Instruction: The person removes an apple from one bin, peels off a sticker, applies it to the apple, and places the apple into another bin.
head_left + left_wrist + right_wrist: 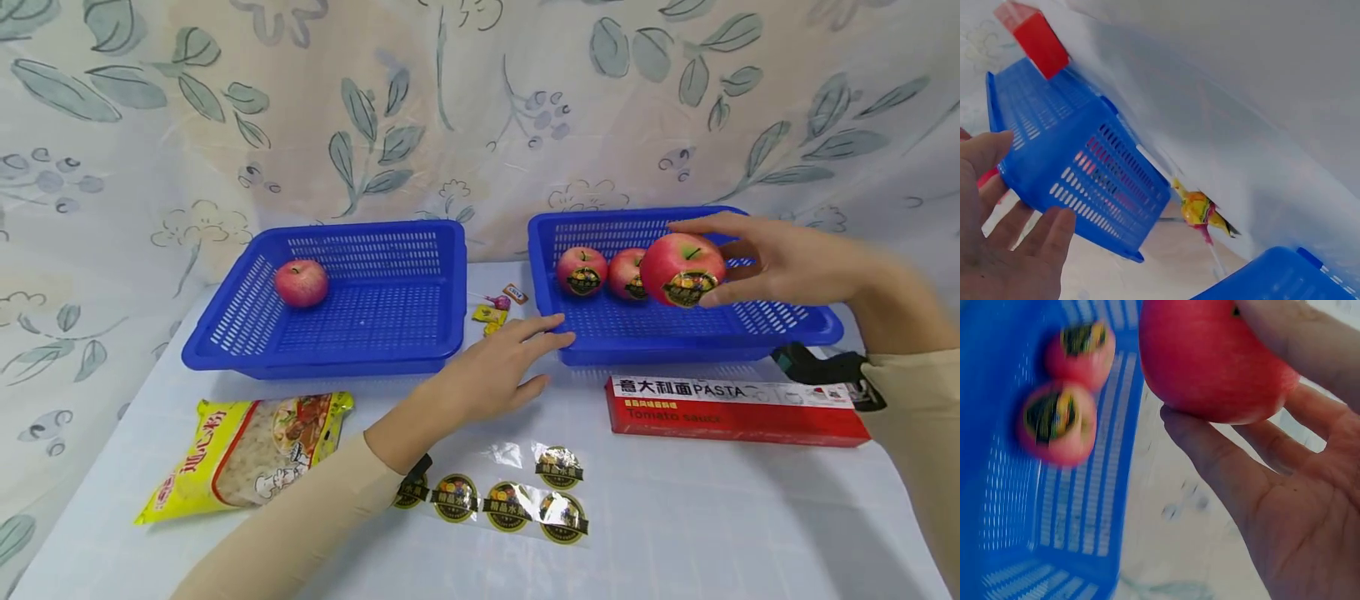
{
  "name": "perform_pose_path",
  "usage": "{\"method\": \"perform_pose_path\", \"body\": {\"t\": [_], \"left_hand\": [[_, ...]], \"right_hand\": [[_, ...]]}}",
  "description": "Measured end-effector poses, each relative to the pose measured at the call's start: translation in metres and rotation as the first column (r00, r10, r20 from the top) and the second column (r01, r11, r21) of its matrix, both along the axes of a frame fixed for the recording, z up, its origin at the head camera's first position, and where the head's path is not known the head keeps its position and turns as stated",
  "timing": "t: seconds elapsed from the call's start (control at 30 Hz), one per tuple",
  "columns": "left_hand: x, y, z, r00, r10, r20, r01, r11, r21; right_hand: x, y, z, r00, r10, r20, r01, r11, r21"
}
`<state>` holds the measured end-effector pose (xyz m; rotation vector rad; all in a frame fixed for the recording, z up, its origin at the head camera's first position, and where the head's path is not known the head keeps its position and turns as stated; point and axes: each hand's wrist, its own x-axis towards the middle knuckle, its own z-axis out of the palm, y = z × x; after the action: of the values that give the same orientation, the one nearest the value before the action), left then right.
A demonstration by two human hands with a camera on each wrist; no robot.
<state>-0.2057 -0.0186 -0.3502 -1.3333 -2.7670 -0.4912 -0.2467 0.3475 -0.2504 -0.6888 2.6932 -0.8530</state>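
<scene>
My right hand (795,258) grips a red apple (681,268) with a black-and-gold round sticker, held over the right blue basket (675,340). In that basket sit two more stickered apples, one apple (582,271) at the left and another apple (627,273) partly behind the held one. The right wrist view shows the thumb and fingers round the held apple (1210,362). My left hand (498,367) has its fingers spread beside the near left corner of the right basket and holds nothing. In the left wrist view, its fingers overlap the basket's end wall (1104,175).
A left blue basket (352,367) holds one apple (302,283) with no sticker showing. Between the baskets lie wrapped candies (490,314) and a lollipop (500,302). In front are a yellow noodle bag (247,450), a sheet of round stickers (507,506) and a red pasta box (735,417).
</scene>
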Motion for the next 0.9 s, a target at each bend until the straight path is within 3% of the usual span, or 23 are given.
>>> {"method": "perform_pose_path", "body": {"t": [0.23, 0.4, 0.57, 0.9], "left_hand": [[0.001, -0.004, 0.005, 1.0, 0.012, -0.01, -0.012, 0.999, -0.046], [-0.002, 0.001, 0.006, 1.0, -0.023, 0.004, 0.023, 0.999, -0.031], [-0.003, 0.002, 0.007, 1.0, -0.028, -0.003, 0.028, 0.999, -0.043], [-0.006, 0.0, 0.006, 0.999, -0.03, -0.023, 0.029, 0.999, -0.046]], "right_hand": [[-0.064, 0.029, -0.007, 0.997, -0.064, 0.052, 0.062, 0.997, 0.044], [-0.093, 0.049, -0.022, 0.982, -0.161, 0.096, 0.144, 0.977, 0.158], [-0.113, 0.06, -0.046, 0.979, -0.166, 0.122, 0.13, 0.958, 0.254], [-0.132, 0.061, -0.072, 0.977, -0.135, 0.163, 0.096, 0.969, 0.228]]}}
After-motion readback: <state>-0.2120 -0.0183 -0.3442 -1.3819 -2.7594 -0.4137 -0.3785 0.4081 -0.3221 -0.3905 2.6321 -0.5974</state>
